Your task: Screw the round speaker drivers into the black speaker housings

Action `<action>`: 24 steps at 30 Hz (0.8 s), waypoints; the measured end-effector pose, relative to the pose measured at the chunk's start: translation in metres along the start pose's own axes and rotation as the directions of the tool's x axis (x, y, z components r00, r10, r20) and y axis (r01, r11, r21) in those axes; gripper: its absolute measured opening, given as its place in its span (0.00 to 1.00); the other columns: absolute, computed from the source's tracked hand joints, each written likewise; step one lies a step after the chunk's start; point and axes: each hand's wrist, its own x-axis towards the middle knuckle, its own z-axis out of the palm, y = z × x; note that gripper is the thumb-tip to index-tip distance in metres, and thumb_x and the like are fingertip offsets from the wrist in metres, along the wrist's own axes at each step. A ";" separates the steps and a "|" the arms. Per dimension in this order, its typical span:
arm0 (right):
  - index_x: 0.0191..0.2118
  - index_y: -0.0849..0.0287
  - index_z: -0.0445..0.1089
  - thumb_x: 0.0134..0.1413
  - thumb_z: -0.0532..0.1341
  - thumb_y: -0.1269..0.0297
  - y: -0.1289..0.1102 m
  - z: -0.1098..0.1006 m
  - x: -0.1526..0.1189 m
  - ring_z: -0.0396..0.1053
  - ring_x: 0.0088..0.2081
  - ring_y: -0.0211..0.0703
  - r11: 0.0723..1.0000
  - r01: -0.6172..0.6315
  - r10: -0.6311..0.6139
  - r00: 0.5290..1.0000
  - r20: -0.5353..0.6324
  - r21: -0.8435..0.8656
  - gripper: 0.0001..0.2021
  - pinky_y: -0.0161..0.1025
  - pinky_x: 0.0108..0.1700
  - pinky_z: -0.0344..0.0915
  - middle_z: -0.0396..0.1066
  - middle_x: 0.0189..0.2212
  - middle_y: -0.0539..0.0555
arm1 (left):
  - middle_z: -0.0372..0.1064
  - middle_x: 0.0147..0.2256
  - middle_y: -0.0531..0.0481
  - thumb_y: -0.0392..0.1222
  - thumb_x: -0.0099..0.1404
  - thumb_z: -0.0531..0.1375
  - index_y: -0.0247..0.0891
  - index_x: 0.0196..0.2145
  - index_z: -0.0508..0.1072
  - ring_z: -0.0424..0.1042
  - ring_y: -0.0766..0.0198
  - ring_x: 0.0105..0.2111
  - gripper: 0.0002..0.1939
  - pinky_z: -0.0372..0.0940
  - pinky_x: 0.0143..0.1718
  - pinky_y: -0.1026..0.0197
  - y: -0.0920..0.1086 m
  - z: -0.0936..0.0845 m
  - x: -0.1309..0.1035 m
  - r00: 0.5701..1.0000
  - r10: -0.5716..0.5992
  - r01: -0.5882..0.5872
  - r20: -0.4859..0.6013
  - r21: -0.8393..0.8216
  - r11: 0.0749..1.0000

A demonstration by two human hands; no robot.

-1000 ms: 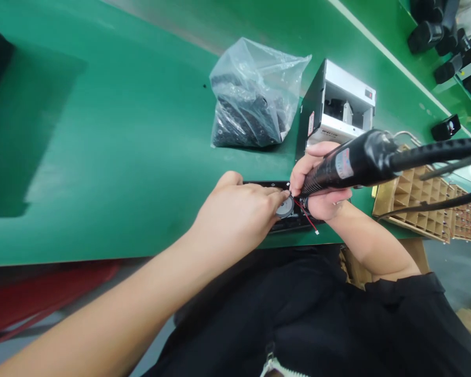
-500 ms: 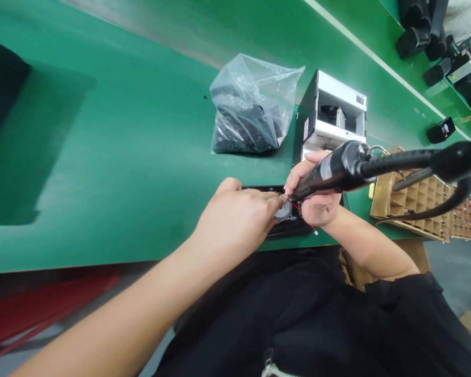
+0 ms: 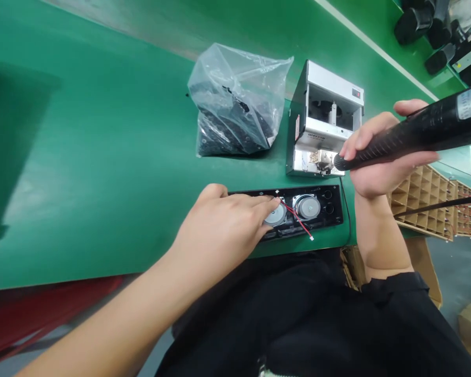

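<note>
A long black panel (image 3: 333,220) lies near the bench's front edge, with two round speakers in it. My left hand (image 3: 230,222) lies over the panel's left part, its fingers closed at the rim of the left speaker (image 3: 275,214); whatever is under the palm is hidden. Beside it the right speaker (image 3: 308,208) is uncovered. Red wires (image 3: 297,214) with white plugs run across the panel. My right hand (image 3: 384,152) is wrapped round a black electric screwdriver (image 3: 408,133), its tip in front of the silver screw feeder (image 3: 329,133).
A clear plastic bag (image 3: 239,104) of black parts stands behind the panel on the green bench (image 3: 113,157). Cardboard divider trays (image 3: 424,204) are at the right. A black cable (image 3: 348,220) runs down beside the panel. Black objects stand at the far right.
My right hand has lifted the screwdriver off the panel and moved it right and back to the screw feeder. The right speaker is now uncovered. My left hand stays on the panel.
</note>
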 end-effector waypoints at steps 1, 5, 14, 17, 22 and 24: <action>0.52 0.37 0.73 0.75 0.55 0.21 0.002 0.001 -0.002 0.55 0.14 0.41 0.999 -0.032 0.032 0.999 -0.007 -0.033 0.27 0.41 0.15 0.55 0.61 0.23 0.40 | 0.93 0.55 0.41 0.38 0.79 0.66 0.46 0.60 0.89 0.92 0.41 0.47 0.17 0.61 0.44 0.43 0.000 0.000 -0.001 1.000 0.005 -0.005 -0.007 -0.001 1.000; 0.58 0.37 0.70 0.61 0.54 0.07 0.003 0.001 -0.007 0.55 0.16 0.41 0.966 -0.159 0.158 0.987 -0.021 -0.202 0.42 0.43 0.19 0.60 0.59 0.24 0.39 | 0.93 0.55 0.41 0.37 0.78 0.67 0.46 0.59 0.89 0.92 0.41 0.47 0.17 0.62 0.44 0.42 0.000 -0.003 -0.001 1.000 0.005 -0.005 -0.007 -0.006 1.000; 0.63 0.39 0.80 0.78 0.54 0.25 -0.030 -0.001 -0.023 0.61 0.15 0.36 0.989 -0.095 0.090 0.995 0.049 0.112 0.31 0.35 0.16 0.60 0.69 0.25 0.42 | 0.93 0.56 0.41 0.38 0.78 0.65 0.44 0.60 0.88 0.92 0.40 0.47 0.17 0.61 0.44 0.42 0.003 -0.007 0.004 0.998 -0.023 0.021 0.066 0.026 0.999; 0.60 0.38 0.81 0.73 0.67 0.27 -0.071 -0.002 -0.035 0.68 0.17 0.39 0.957 -0.264 0.256 0.963 0.083 0.115 0.26 0.39 0.21 0.73 0.75 0.26 0.42 | 0.93 0.56 0.40 0.38 0.76 0.67 0.44 0.56 0.88 0.92 0.39 0.48 0.15 0.62 0.46 0.42 0.010 -0.011 0.009 0.987 -0.080 0.075 0.138 0.039 0.996; 0.58 0.36 0.83 0.71 0.72 0.32 -0.107 0.005 -0.061 0.71 0.18 0.42 0.901 -0.420 0.413 0.907 0.080 0.109 0.21 0.41 0.23 0.78 0.78 0.25 0.41 | 0.93 0.51 0.41 0.38 0.74 0.68 0.44 0.49 0.87 0.90 0.39 0.45 0.09 0.62 0.49 0.42 0.020 -0.018 0.016 0.968 -0.154 0.148 0.197 0.045 0.988; 0.58 0.36 0.82 0.72 0.70 0.29 -0.101 0.007 -0.072 0.71 0.18 0.41 0.902 -0.412 0.401 0.910 0.107 0.129 0.23 0.40 0.23 0.78 0.79 0.25 0.41 | 0.93 0.47 0.43 0.38 0.74 0.67 0.45 0.48 0.87 0.90 0.40 0.43 0.09 0.62 0.49 0.42 0.021 -0.017 0.016 0.974 -0.155 0.153 0.165 0.024 0.988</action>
